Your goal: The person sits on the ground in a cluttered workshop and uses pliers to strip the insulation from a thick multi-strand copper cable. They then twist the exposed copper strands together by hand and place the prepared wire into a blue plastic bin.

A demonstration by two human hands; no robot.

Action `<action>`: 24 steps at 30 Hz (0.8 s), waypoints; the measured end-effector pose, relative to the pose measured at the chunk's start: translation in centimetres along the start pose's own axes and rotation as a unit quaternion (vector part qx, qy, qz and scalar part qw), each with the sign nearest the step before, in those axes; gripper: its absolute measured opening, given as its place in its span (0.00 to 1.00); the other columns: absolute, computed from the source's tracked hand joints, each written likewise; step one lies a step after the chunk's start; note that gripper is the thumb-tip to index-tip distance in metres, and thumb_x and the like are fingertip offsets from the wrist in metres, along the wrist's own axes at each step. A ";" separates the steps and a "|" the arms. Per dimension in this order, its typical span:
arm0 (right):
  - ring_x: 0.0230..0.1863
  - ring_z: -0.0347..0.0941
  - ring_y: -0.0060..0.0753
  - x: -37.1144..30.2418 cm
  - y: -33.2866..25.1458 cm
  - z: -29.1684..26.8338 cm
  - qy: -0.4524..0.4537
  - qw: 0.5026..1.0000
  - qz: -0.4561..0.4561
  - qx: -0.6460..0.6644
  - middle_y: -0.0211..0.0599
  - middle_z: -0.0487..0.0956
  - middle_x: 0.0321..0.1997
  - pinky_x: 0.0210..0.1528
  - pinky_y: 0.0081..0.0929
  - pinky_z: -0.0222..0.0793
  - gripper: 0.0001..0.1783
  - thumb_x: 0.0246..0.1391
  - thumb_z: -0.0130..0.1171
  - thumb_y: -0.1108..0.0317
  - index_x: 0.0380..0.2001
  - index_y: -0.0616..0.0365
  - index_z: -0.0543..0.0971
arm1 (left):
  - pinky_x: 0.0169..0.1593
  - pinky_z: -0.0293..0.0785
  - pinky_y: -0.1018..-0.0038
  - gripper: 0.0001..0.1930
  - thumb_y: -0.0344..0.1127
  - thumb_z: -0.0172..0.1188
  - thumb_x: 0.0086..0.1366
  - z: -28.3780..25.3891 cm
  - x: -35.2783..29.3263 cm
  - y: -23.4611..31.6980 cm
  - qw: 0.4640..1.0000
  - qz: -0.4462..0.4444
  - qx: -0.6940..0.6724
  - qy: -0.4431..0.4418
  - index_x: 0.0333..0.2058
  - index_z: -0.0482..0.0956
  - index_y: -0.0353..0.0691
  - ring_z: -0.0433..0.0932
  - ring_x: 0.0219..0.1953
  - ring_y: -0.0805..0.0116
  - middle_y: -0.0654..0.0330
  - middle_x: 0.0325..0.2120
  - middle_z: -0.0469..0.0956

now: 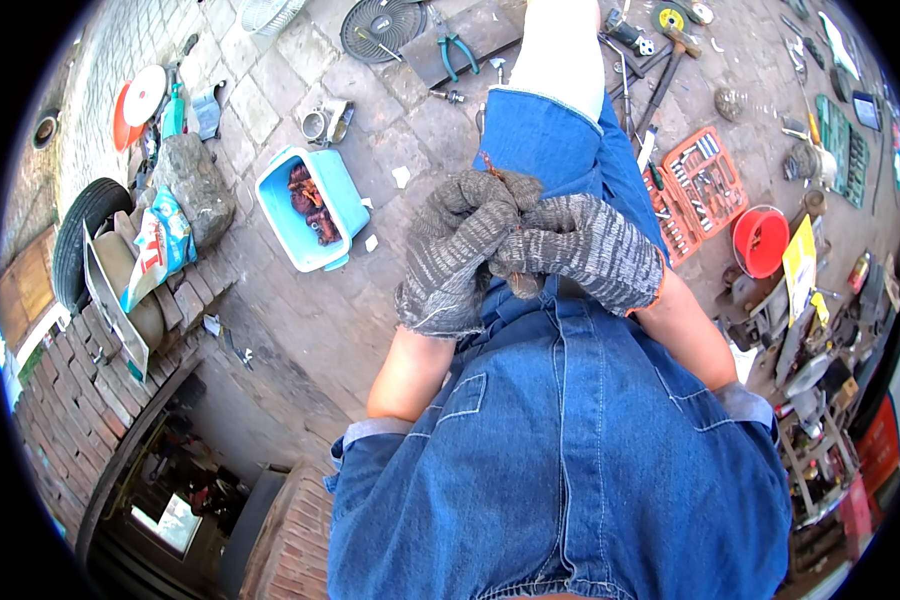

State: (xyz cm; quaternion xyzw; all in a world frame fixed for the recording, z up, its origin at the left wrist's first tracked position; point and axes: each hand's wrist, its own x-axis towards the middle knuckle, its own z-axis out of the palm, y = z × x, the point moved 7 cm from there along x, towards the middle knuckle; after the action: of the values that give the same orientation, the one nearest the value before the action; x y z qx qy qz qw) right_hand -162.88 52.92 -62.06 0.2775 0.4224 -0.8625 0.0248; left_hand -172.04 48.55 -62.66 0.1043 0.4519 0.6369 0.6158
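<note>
Both my hands wear grey knit work gloves and meet in front of my lap. My left hand point(460, 245) is closed, its thumb and fingers pinched together. Pressed against it, my right hand point(590, 243) is closed too. A thin reddish-brown strand point(488, 162), like a piece of wire, pokes out above the left fingers; the rest of it is hidden by the gloves. To the left, a light-blue plastic basin point(342, 190) holds reddish-brown coiled pieces point(312, 205) that look like copper wire windings.
On the paving lie teal-handled pliers point(458, 57), a hammer point(682, 42), an orange socket set case point(705, 185) and a red bucket point(760, 242). A big stone point(192, 190) and a tire point(92, 225) sit left. Brick edging point(85, 375) borders a sunken opening point(185, 490). Metal parts crowd the right.
</note>
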 end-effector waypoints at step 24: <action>0.22 0.65 0.26 4.2 3.9 -3.6 0.117 0.982 0.092 0.119 0.34 0.71 0.22 0.25 0.22 0.62 0.13 0.51 0.56 0.61 0.29 0.62 0.72 | 0.37 0.74 0.74 0.12 0.30 0.56 0.57 -21.6 1.8 -4.4 0.929 0.028 -0.079 0.361 0.41 0.72 0.37 0.76 0.37 0.64 0.55 0.40 0.75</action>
State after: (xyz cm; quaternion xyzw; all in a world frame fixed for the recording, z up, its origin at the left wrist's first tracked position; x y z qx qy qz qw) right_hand -163.76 53.86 -68.72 0.4152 0.2893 -0.8622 0.0212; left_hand -184.36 39.76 -78.85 -0.1693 0.5892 0.6818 0.3992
